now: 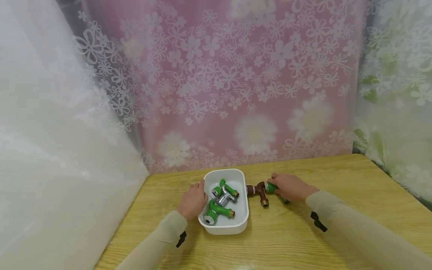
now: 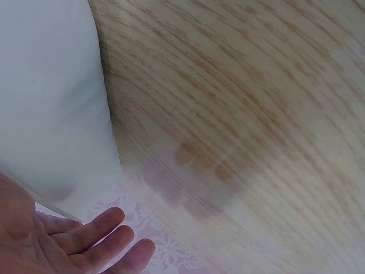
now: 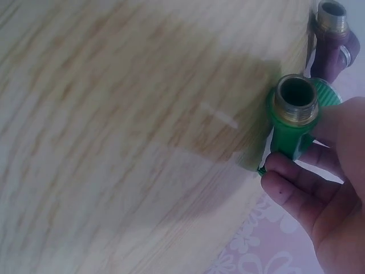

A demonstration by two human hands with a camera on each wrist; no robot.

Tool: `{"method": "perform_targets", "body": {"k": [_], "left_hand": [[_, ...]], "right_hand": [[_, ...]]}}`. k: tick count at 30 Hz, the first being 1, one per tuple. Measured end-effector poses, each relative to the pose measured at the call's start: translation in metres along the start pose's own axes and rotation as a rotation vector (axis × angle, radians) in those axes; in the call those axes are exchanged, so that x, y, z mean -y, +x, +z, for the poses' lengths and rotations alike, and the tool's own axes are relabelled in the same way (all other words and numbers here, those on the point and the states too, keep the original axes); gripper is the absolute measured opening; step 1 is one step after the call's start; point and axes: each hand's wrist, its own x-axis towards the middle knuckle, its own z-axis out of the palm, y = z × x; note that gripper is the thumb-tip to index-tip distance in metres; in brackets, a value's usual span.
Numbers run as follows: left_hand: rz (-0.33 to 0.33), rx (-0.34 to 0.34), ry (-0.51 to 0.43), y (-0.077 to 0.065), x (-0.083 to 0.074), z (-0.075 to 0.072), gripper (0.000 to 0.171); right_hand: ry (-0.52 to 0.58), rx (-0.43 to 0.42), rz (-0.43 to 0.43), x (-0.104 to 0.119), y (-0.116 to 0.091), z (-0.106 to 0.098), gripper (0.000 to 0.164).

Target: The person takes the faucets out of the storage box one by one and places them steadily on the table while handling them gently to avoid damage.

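One beige sleeve [image 1: 364, 228] ends at the right hand [image 1: 291, 187], gripping a green, brass-tipped tap [image 3: 287, 138]; just left lies a brown, brass-tipped tap [image 1: 261, 191]. The left hand [image 1: 193, 200] rests, fingers relaxed, on a white rectangular tub [image 1: 227, 230].

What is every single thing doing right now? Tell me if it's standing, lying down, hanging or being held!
White tub: upright, open on top, partly filled.
Near green tap: lying in the tub.
Far green tap: lying in the tub.
Silver tap: lying between those two.
Brown tap: lying on the table, beside the tub.
Third green tap: held by the right hand.
Left hand: touching the tub's rim.
Pink curtain: hanging.
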Motion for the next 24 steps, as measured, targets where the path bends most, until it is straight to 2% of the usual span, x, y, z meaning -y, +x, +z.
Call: {"method": "perform_targets", "body": {"k": [12, 20, 24], "left_hand": [[0.005, -0.010, 0.018, 0.0021, 0.0008, 0.0026, 0.052], [-0.015, 0.009, 0.012, 0.0013, -0.0001, 0.0025, 0.052], [-0.010, -0.008, 0.009, 0.0014, -0.0002, 0.0014, 0.052]], "right_hand": [[0.014, 0.019, 0.015, -0.0002, 0.0029, 0.0015, 0.032], [0.027, 0.054, 0.017, 0.0008, 0.0041, -0.0012, 0.029], [0.014, 0.054, 0.019, 0.0013, 0.0055, -0.0023, 0.024]]}}
